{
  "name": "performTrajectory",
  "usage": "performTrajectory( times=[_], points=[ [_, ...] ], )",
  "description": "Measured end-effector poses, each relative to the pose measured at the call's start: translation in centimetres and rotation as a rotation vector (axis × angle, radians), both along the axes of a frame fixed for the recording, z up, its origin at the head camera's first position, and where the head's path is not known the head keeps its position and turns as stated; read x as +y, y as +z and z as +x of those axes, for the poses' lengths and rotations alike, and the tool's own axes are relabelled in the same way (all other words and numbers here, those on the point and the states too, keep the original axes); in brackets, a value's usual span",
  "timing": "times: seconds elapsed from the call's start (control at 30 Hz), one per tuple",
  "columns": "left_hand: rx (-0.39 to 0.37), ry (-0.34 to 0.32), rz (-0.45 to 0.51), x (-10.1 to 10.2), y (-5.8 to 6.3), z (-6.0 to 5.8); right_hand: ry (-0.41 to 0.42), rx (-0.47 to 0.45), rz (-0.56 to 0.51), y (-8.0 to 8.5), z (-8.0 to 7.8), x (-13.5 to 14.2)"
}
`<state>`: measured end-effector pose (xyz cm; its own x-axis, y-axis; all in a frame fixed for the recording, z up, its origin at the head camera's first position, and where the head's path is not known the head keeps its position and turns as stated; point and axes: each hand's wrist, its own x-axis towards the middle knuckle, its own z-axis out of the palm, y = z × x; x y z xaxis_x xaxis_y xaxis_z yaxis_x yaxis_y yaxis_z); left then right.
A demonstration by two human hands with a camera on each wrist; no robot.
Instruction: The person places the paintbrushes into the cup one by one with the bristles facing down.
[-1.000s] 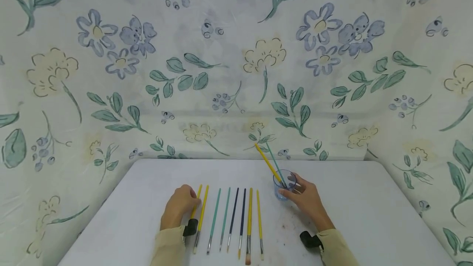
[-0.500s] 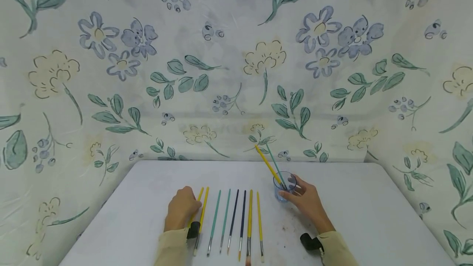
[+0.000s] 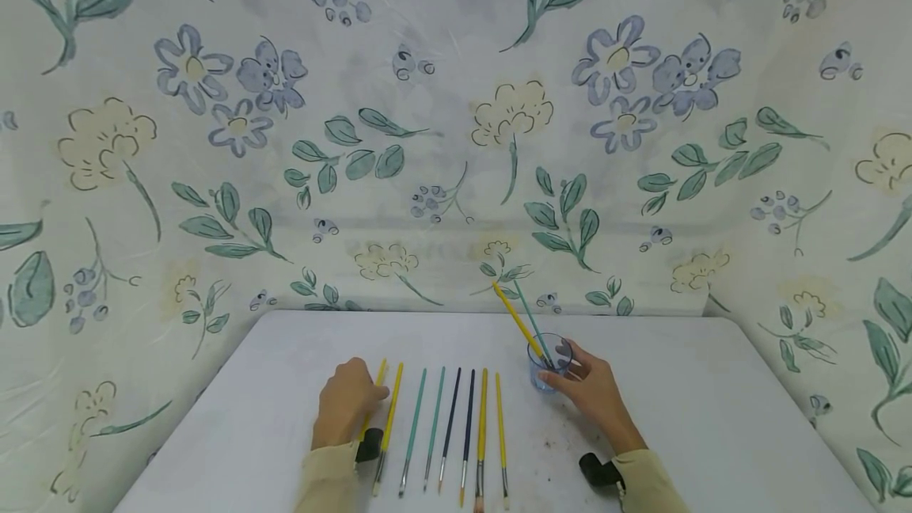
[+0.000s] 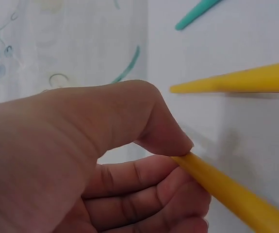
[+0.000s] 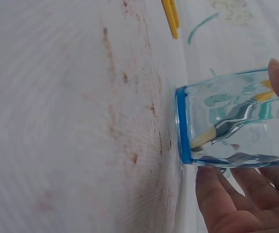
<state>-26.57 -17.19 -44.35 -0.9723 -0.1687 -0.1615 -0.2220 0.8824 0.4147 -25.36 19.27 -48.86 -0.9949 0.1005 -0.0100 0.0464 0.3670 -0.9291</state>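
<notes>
The slim yellow-handled paintbrush point(image 3: 381, 373) is, in the head view, at the left end of a row, and the left hand point(image 3: 347, 400) pinches it toward its far end; its near part is hidden behind the wrist. To the right lie seven more paintbrushes point(image 3: 449, 430) in yellow, green and dark blue, handles to the far side — the gaps probably let fingers take one without disturbing its neighbour. Farther right, the right hand point(image 3: 590, 396) curves round a clear, blue-tinted glass cup point(image 3: 543, 383), I suppose to steady it, because a yellow paintbrush point(image 3: 514, 315) and a green paintbrush point(image 3: 530, 315) lean out of it to the far left. The table point(image 3: 663, 370) is white, with small brown stains point(image 3: 548, 443) near the cup; behind it and at both sides is whitish sheeting point(image 3: 456, 22) printed with flowers and leaves.

In the left wrist view, the bent thumb presses the tapered handle tip against curled fingers; this seems a light hold, enough for so thin a thing. The neighbouring yellow handle point(image 4: 236, 82) lies apart, to the right.

In the right wrist view, thumb and fingers take the cup from opposite sides — its blue base faces the table, but whether it touches I cannot tell. Inside, pale bristles point(image 5: 205, 136) reach the base.
</notes>
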Motion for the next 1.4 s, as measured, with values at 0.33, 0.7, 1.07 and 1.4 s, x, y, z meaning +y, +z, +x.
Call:
performTrajectory(
  times=[0.33, 0.7, 1.07, 1.4],
  points=[
    [0.049, 0.008, 0.079, 0.1, 1.9, -0.2, -0.005, 0.003, 0.012, -0.1, -0.2, 0.1],
    [0.162, -0.033, 0.246, 0.2, 3.0, 0.0, -0.018, -0.004, 0.02, -0.4, -0.4, 0.1],
    [0.238, -0.021, 0.386, 1.6, 3.5, 0.2, -0.013, -0.013, 0.013, -0.4, -0.1, -0.1],
    [0.286, -0.023, 0.444, 2.4, 3.6, 0.2, -0.02, -0.023, -0.006, -0.3, -0.1, -0.2]
  ],
)
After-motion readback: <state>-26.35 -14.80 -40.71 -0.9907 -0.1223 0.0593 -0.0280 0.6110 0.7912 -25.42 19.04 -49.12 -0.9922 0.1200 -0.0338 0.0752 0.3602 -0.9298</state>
